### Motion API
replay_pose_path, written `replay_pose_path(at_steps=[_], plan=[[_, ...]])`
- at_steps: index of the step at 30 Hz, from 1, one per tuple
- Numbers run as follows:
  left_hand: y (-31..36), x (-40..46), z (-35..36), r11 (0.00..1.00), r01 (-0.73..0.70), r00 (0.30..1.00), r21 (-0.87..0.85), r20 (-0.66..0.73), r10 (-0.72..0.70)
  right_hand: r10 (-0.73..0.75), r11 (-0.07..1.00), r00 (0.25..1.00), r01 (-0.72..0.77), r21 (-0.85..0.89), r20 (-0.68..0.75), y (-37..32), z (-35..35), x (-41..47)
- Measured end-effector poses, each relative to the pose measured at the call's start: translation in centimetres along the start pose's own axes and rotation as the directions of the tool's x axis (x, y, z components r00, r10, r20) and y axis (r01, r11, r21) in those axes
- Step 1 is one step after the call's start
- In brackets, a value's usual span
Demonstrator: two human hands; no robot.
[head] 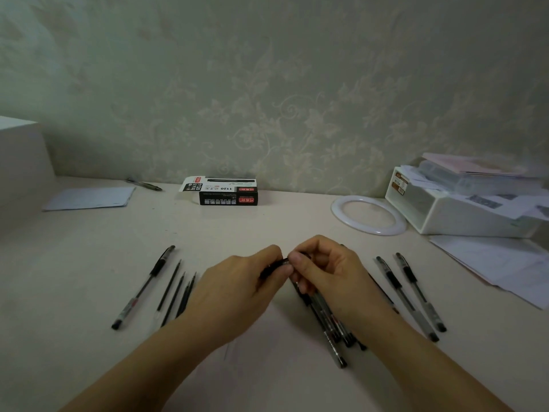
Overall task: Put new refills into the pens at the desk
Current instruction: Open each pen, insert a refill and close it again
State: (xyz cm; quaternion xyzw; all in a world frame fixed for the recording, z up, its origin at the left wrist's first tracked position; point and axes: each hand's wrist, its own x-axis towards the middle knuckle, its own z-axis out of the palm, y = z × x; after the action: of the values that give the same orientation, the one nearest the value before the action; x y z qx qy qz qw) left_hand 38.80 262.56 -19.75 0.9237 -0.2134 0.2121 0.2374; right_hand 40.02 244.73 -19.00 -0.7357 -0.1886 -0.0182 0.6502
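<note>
My left hand point(237, 286) and my right hand point(329, 272) meet over the middle of the desk, both gripping one black pen point(279, 262) between their fingertips. Most of that pen is hidden by my fingers. Under my right hand lies a bundle of several clear pens with black caps point(332, 325). Two more pens point(411, 292) lie to the right. On the left are one capped pen point(142, 288) and several thin black refills point(175, 291) side by side.
A black refill box point(228, 194) with an open flap stands by the wall. A white ring point(368, 214) and a white organiser with papers point(463, 203) sit at the right. A paper sheet point(89, 197) and a pen point(145, 184) lie far left.
</note>
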Motion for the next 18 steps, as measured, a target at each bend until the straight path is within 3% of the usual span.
replay_pose_path(at_steps=[5,11,14,18], plan=[[0.1,0.2,0.3,0.994,0.069,0.996,0.081,-0.064,-0.064,-0.036,0.999,0.998,0.037,0.021,-0.051,0.2,0.2,-0.1],[-1.7,0.9,-1.0,0.976,0.218,0.963,0.021,-0.166,-0.212,-0.127,0.991,0.967,0.134,0.02,-0.222,-0.4,-1.2,0.3],[-2.1,1.0,-1.0,0.974,0.226,0.966,0.016,-0.134,-0.221,-0.181,0.949,0.971,0.13,-0.286,-0.158,0.0,-1.6,0.1],[-1.9,0.7,-0.2,0.984,0.172,0.984,-0.037,-0.036,-0.174,-0.191,0.732,0.98,0.177,-0.658,0.051,1.1,-0.9,-0.3]])
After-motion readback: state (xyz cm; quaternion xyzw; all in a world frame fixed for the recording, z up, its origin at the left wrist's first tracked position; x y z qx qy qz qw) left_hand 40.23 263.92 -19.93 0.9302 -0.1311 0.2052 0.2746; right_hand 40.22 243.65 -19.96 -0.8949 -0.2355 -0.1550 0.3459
